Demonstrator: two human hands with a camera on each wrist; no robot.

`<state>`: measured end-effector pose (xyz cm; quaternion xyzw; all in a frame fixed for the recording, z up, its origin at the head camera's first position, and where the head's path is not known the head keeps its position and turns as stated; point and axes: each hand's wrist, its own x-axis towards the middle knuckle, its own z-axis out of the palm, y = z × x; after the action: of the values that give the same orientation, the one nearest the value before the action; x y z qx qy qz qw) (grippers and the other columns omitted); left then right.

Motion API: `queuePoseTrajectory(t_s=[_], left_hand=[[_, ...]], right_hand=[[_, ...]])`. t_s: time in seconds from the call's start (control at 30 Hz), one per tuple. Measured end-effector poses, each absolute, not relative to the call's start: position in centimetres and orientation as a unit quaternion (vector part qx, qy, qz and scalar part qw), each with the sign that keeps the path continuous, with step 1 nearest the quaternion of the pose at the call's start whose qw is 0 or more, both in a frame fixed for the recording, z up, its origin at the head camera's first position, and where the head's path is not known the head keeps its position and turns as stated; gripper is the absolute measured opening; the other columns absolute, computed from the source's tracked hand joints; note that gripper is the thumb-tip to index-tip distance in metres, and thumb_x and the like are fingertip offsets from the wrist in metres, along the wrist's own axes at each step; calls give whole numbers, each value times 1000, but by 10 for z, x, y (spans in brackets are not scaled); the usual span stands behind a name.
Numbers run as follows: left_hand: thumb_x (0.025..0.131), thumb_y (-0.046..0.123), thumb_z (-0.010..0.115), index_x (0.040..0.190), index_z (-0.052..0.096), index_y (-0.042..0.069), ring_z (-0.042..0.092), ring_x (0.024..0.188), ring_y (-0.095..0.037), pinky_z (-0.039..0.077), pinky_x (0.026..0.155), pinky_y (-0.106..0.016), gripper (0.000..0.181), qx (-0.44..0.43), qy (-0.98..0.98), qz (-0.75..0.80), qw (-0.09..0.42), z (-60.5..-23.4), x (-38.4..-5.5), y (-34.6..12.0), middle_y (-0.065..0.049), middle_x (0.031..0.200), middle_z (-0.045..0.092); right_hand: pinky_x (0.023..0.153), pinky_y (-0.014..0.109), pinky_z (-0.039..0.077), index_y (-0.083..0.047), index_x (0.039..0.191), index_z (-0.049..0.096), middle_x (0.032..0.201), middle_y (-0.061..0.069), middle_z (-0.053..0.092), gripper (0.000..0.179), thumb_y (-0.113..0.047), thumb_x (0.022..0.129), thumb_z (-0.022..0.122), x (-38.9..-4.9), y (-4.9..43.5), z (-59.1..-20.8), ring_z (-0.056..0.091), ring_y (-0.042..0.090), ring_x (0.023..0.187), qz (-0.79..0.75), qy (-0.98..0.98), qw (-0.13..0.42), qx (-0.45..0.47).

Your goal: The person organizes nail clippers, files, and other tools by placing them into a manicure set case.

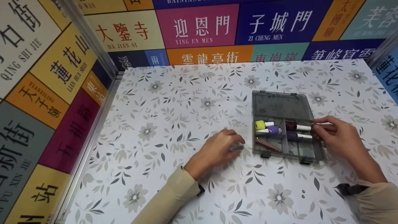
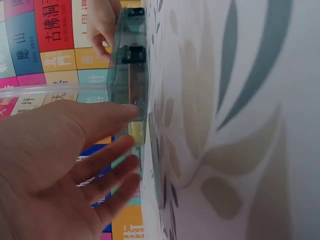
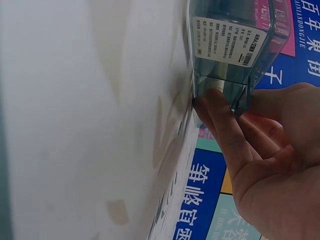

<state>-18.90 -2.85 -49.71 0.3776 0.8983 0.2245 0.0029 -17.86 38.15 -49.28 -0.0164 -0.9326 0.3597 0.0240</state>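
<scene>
A grey see-through storage box [image 1: 285,137] lies on the table with its lid [image 1: 279,105] folded back. Yellow [image 1: 260,125] and purple [image 1: 273,130] nail polish bottles share its upper left compartment; a slim brown piece [image 1: 269,145] lies below them. Dark red [image 1: 291,125] and dark purple [image 1: 292,136] bottles with white caps sit on the right. My right hand [image 1: 343,138] pinches the box's right wall, fingers outside by a printed label [image 3: 227,41], thumb at the rim. To the left of the box, my left hand [image 1: 219,147] hovers with relaxed, spread fingers, holding nothing.
A white tablecloth [image 1: 174,124] with grey flowers and leaves covers the table. Colourful panels [image 1: 199,26] with place names stand along its back and left sides. A metal frame rail [image 1: 93,140] runs along the left edge.
</scene>
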Motion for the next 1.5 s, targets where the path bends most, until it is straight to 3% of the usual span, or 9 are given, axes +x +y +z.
queuePoseTrajectory(t_s=[0.33, 0.83, 1.03, 1.5], left_hand=[[97, 18, 79, 117, 81, 17, 71, 101, -16, 61, 86, -29, 20, 345, 910, 227, 20, -499, -190, -32, 0, 108, 74], [99, 14, 75, 113, 83, 18, 72, 103, -19, 62, 86, -34, 16, 328, 917, 225, 10, -500, -189, -31, 1, 104, 77], [99, 12, 74, 114, 82, 20, 70, 101, -18, 62, 84, -32, 19, 317, 918, 238, 25, -501, -190, -30, 1, 104, 74], [98, 8, 72, 106, 82, 18, 70, 93, -13, 59, 78, -25, 16, 331, 909, 251, 8, -502, -189, -29, 3, 101, 71]], right_hand=[[66, 10, 57, -7, 135, 70, 128, 31, 71, 36, -31, 109, 67, -176, 381, -491, 56, -31, 86, 362, -932, 17, -23], [68, 3, 51, -5, 135, 70, 126, 31, 73, 34, -27, 110, 65, -178, 383, -494, 54, -33, 87, 359, -933, 26, -15], [69, 3, 50, -5, 135, 70, 125, 31, 73, 34, -27, 109, 66, -178, 384, -493, 54, -32, 86, 357, -934, 22, -15], [71, 1, 48, -7, 135, 71, 124, 32, 73, 34, -28, 109, 66, -178, 384, -492, 53, -33, 87, 354, -935, 23, -16]])
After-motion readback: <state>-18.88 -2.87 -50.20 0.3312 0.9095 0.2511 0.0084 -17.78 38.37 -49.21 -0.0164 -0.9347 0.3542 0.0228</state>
